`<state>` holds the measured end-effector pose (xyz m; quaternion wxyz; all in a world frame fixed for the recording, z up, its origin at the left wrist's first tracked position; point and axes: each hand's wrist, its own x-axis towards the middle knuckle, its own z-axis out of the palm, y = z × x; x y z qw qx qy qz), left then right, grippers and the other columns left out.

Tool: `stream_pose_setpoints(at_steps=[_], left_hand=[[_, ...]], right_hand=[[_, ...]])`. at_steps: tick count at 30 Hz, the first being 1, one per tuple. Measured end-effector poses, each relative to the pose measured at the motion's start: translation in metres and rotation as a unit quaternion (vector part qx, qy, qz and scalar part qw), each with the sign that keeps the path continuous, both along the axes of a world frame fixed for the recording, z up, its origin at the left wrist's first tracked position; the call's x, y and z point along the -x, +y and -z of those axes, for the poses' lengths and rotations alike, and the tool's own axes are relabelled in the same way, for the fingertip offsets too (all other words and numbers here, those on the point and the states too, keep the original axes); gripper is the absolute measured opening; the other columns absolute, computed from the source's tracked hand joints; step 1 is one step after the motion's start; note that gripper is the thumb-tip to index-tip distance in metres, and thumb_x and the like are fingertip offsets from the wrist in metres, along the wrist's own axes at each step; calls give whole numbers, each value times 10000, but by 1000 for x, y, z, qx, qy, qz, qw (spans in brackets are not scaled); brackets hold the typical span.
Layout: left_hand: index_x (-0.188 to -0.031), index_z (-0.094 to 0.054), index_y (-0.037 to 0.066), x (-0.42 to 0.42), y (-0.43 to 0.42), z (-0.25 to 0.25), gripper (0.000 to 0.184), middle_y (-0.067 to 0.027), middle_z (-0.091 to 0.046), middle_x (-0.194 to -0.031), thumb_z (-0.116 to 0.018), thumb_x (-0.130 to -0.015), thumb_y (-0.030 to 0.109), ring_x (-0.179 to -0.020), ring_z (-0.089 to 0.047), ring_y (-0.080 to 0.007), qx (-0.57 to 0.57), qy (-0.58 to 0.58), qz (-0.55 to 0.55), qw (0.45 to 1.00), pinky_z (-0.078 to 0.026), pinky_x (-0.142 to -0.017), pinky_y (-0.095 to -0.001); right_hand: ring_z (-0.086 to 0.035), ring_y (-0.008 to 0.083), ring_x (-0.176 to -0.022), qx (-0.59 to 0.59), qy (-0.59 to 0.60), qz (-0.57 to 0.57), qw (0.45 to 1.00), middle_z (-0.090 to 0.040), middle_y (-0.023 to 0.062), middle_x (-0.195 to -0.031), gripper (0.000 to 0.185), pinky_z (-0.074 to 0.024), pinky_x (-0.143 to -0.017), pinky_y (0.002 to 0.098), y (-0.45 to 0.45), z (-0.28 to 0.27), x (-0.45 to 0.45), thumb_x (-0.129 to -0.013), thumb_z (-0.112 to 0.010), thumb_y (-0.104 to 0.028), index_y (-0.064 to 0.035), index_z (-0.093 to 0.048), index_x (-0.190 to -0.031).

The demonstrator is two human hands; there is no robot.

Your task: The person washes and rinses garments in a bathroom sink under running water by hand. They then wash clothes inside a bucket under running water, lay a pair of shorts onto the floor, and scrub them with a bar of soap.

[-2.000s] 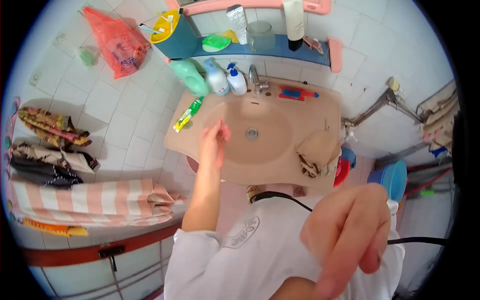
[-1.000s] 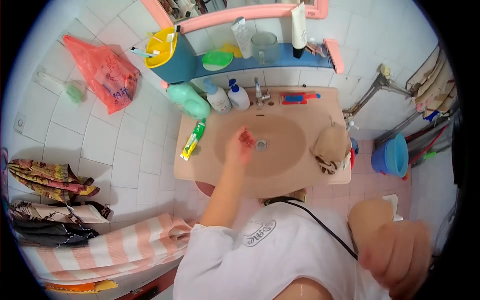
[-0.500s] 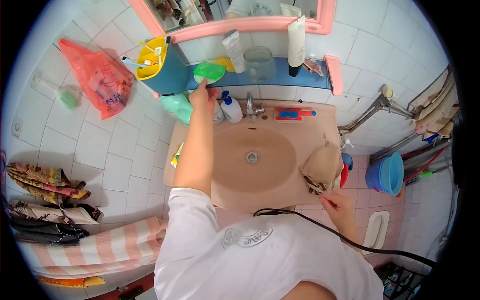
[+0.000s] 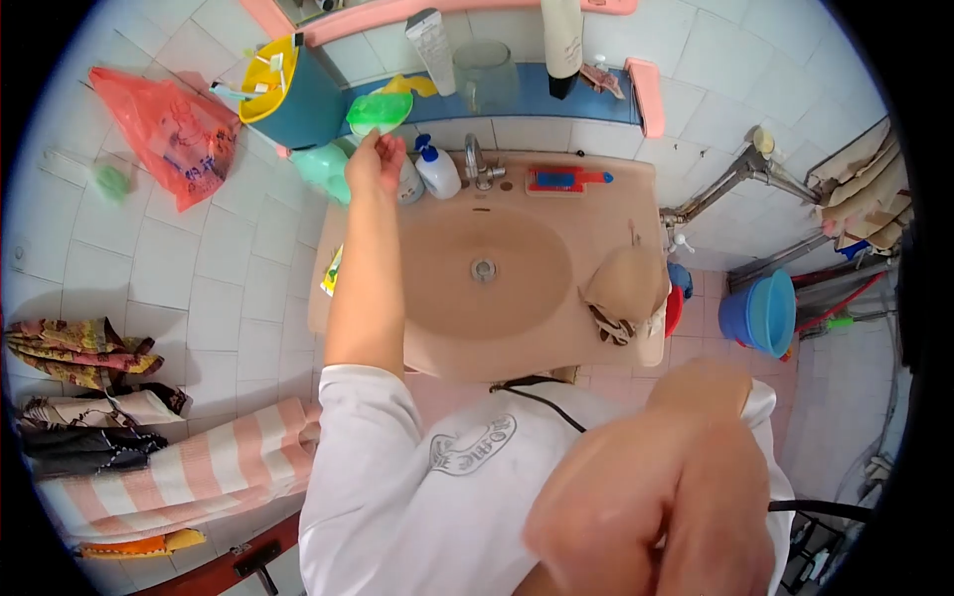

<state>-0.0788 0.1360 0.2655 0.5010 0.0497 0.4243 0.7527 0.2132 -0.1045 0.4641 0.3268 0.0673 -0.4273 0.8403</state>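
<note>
My left hand (image 4: pixel 376 164) reaches up to the shelf, fingers curled at the front rim of a green soap dish (image 4: pixel 382 109) with a pale underside. It appears to pinch that rim. A yellow item (image 4: pixel 409 86) lies just behind the dish. Below the hand stand a white pump bottle with a blue top (image 4: pixel 437 169) and a mint-green bottle (image 4: pixel 323 171). My right hand (image 4: pixel 651 497) is raised large and close to the camera, knuckles bent and partly blurred. Its fingertips are hidden, so what it holds, if anything, does not show.
The blue shelf (image 4: pixel 606 106) bears a blue-yellow toothbrush holder (image 4: pixel 298 99), tubes and a glass jar (image 4: pixel 484 79). Below it is a beige sink (image 4: pixel 537 343) with a faucet (image 4: pixel 479 164), a blue-and-red item (image 4: pixel 566 180) and a brown cloth (image 4: pixel 626 283). A black cable (image 4: pixel 547 402) crosses my shirt.
My right hand has risen from beside the brown cloth to close in front of the camera. The view has tilted slightly downward. My left hand remains at the soap dish.
</note>
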Motion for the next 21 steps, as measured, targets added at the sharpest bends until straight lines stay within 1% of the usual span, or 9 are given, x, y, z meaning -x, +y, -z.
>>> stream_pose_setpoints(at_steps=[1, 3, 6, 8, 9, 11, 16, 18, 21], left_hand=[[-852, -493, -16, 1, 0, 2, 87, -88, -502, -749, -542, -826, 51, -683, -505, -189, -13, -9, 8, 1000, -512, -689, -349], [-868, -489, -21, 3, 0, 3, 88, -95, -506, -773, -532, -831, 45, -693, -504, -190, -21, -27, 11, 999, -508, -699, -347], [-868, -488, -25, 3, -2, 1, 89, -98, -506, -770, -530, -832, 44, -692, -503, -195, -26, -31, 19, 999, -505, -696, -346], [-872, -468, -26, 2, -4, -2, 90, -98, -498, -770, -503, -856, 55, -685, -491, -199, -13, -29, 17, 999, -487, -723, -346], [-867, -467, -27, 3, -2, 0, 93, -97, -497, -769, -501, -857, 58, -684, -489, -199, -14, -35, 10, 999, -486, -713, -340], [-854, -465, -30, 5, 4, 7, 99, -100, -495, -766, -493, -861, 65, -682, -488, -202, -31, -38, 25, 998, -482, -681, -333], [-867, -458, -39, 6, 4, 2, 103, -104, -492, -766, -484, -858, 60, -682, -492, -206, -51, -74, 18, 996, -485, -683, -334], [-891, -456, -51, 3, 3, 3, 114, -120, -488, -803, -480, -856, 55, -677, -496, -210, -35, -60, 19, 997, -489, -686, -333], [-948, -444, -65, 4, 7, 7, 151, -150, -483, -869, -473, -858, 53, -725, -522, -242, -44, -54, 21, 997, -504, -722, -352]], right_hand=[[-352, 88, -452, -19, 45, -64, 997, -445, -12, -587, 286, -227, -420, 214, 7, 5, 0, -769, -599, -274, -117, -454, -579], [-392, 116, -487, -25, 91, -131, 987, -474, 14, -623, 287, -269, -446, 223, 8, 15, -8, -769, -596, -302, -104, -473, -600], [-452, 158, -540, -31, 132, -179, 975, -517, 52, -676, 305, -333, -484, 237, -1, 20, -26, -769, -591, -343, -84, -503, -632], [-492, 187, -575, -29, 154, -191, 969, -546, 78, -711, 327, -376, -510, 247, -6, 22, -37, -768, -587, -371, -71, -523, -654], [-476, 154, -600, -39, 162, -160, 973, -532, 62, -757, 362, -365, -521, 264, -3, 15, -32, -721, -599, -443, -99, -504, -658], [-462, 147, -576, -47, 169, -111, 978, -513, 49, -729, 383, -354, -507, 256, -2, 9, -33, -728, -591, -455, -95, -487, -649], [-427, 130, -516, -94, 209, -6, 973, -466, 17, -660, 438, -327, -472, 236, -3, 0, -37, -747, -570, -486, -83, -445, -627], [-413, 123, -492, -121, 223, 38, 967, -447, 4, -632, 461, -316, -458, 228, -5, -2, -39, -754, -561, -499, -79, -428, -618], [-392, 112, -456, -162, 241, 125, 949, -418, -15, -590, 495, -299, -437, 216, -7, -4, -40, -765, -549, -517, -72, -403, -605]])
